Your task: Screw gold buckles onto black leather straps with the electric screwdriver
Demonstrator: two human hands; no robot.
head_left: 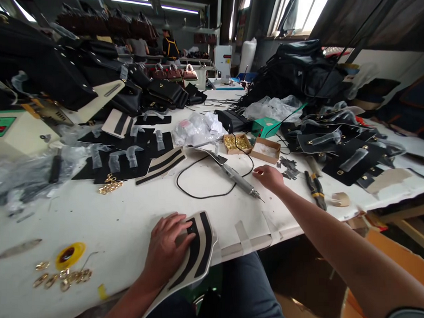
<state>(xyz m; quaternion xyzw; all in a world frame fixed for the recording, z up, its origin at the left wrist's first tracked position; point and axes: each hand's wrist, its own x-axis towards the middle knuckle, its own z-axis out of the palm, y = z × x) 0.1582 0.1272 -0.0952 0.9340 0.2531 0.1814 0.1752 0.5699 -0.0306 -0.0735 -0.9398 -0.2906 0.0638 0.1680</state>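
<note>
My left hand [169, 248] lies at the table's front edge, its thumb and fingers gripping a beige bag panel with black stripes [204, 244]. Part of that panel hangs over the edge towards my lap. A small dark spot or piece shows between thumb and fingertips. Farther off, my right hand [270, 176] rests low over the table, fingers curled together; whatever may be in them is hidden. Just left of it lies a grey electric screwdriver [241, 181] with a black cord. Small dark metal plates [289, 168] are scattered to its right.
Beyond my right hand stand a box of brass-coloured screws [237, 143] and another small carton [265, 150]. Pliers [315, 189] lie at right. Gold clasps [65, 278] and a yellow tape roll [70, 256] sit front left. Black bag parts [128, 154] are piled at both sides.
</note>
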